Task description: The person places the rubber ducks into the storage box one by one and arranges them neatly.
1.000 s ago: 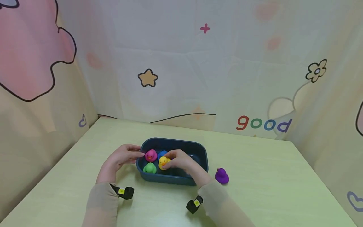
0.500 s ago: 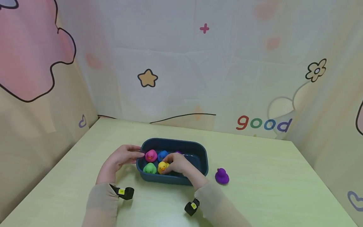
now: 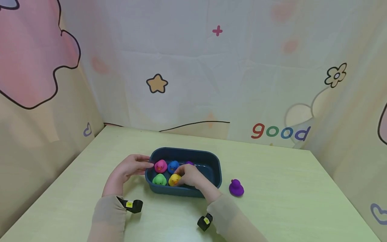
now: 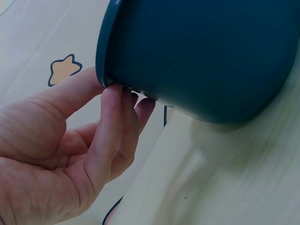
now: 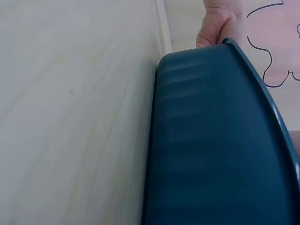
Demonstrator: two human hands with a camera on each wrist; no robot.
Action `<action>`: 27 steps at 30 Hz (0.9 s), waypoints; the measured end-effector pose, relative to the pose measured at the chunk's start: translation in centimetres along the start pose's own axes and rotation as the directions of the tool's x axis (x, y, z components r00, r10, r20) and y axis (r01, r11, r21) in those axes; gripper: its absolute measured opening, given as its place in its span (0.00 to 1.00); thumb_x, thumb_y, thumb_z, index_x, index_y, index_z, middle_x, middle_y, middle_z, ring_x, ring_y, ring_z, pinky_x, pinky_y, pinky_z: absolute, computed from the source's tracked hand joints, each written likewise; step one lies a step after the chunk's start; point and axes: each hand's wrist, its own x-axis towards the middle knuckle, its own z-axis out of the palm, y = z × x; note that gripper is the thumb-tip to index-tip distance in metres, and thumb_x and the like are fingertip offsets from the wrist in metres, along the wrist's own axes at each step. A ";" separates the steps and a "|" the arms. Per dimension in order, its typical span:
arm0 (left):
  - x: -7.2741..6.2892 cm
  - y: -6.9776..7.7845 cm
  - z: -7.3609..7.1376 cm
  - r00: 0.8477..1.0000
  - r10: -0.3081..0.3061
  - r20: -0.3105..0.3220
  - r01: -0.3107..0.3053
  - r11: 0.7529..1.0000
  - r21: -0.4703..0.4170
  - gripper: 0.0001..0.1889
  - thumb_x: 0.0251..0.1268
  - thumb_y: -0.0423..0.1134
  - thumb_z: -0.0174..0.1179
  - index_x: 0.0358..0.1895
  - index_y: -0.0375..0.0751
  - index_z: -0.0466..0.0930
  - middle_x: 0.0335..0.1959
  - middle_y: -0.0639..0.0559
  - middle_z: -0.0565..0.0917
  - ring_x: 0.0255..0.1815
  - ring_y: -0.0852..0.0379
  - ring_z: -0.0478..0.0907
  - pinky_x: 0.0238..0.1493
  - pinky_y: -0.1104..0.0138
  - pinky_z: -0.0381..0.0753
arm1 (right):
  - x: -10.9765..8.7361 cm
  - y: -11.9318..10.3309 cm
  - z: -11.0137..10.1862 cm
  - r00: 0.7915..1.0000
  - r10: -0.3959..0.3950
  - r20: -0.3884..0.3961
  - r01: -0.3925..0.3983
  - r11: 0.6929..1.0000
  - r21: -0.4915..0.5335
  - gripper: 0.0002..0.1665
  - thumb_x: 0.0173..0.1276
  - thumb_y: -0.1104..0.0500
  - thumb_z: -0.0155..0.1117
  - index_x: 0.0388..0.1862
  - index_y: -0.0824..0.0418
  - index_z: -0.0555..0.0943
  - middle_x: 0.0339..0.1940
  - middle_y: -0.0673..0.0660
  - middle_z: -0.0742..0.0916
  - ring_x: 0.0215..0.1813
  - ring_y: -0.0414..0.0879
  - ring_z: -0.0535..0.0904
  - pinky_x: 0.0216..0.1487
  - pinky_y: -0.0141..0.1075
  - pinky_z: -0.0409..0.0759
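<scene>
A dark blue rectangular tub [image 3: 181, 191] stands on the table. My left hand [image 3: 133, 165] grips its left end; in the left wrist view the thumb reaches over the rim and the curled fingers [image 4: 112, 117] lie against the outer wall. Reaching inside the tub, my right hand [image 3: 190, 175] pinches a yellow rubber duck [image 3: 173, 180] at its right side, low in the front row. To its left sits a green duck [image 3: 159, 179], with pink [image 3: 161, 166] and blue ducks [image 3: 173, 166] behind. A purple duck [image 3: 189, 163] in the tub is mostly hidden by the right hand.
Another purple duck [image 3: 236, 188] stands on the pale table [image 3: 281, 201], just right of the tub. Printed cloth [image 3: 193, 67] encloses the table at the back and both sides. A small black camera is strapped to each wrist.
The right hand has lowered the yellow duck to the front row beside the green one. This uncovers the blue duck and part of the purple one. The left hand stays put.
</scene>
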 end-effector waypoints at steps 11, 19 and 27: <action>-0.1 -0.2 0.0 1.000 -0.006 0.001 0.006 1.000 0.008 0.31 0.66 0.40 0.63 0.67 0.25 0.65 0.62 0.32 0.74 0.44 0.54 0.80 0.49 0.66 0.84 | -0.7 0.0 -0.6 1.000 -0.002 0.010 0.002 0.999 -0.032 0.15 0.57 0.74 0.69 0.45 0.66 0.85 0.47 0.60 0.85 0.44 0.49 0.76 0.53 0.43 0.83; 0.0 -0.2 0.1 1.000 0.001 0.009 0.000 1.000 -0.007 0.32 0.65 0.39 0.64 0.66 0.24 0.65 0.60 0.32 0.75 0.41 0.58 0.81 0.49 0.65 0.84 | -1.9 -0.2 -2.3 0.997 -0.056 -0.057 0.058 0.998 0.029 0.14 0.57 0.71 0.71 0.44 0.67 0.84 0.46 0.62 0.86 0.41 0.47 0.78 0.45 0.37 0.85; -0.1 0.1 0.1 1.000 -0.005 0.006 0.005 1.000 -0.004 0.32 0.65 0.39 0.64 0.67 0.25 0.65 0.60 0.32 0.75 0.41 0.58 0.81 0.49 0.66 0.84 | -3.6 -0.2 -5.0 0.989 -0.086 -0.123 0.094 0.994 0.061 0.14 0.59 0.67 0.71 0.45 0.67 0.84 0.47 0.64 0.87 0.47 0.52 0.83 0.50 0.42 0.85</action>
